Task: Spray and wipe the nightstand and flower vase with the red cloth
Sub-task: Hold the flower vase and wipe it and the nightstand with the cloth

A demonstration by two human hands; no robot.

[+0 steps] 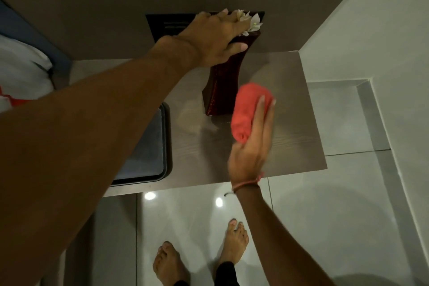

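Note:
A tall dark red flower vase (221,81) with white flowers (251,23) stands near the back of the grey-brown nightstand (294,109). My left hand (217,37) grips the vase's top rim, with the thumb on its front face. My right hand (251,137) presses the bunched red cloth (247,109) against the vase's lower right side, just above the nightstand top. No spray bottle is in view.
A dark tray (162,146) lies on the nightstand's left part, mostly hidden by my left forearm. A bed with white bedding (21,65) is at the left. White walls (371,30) close in on the right. My bare feet (234,239) stand on glossy floor tiles.

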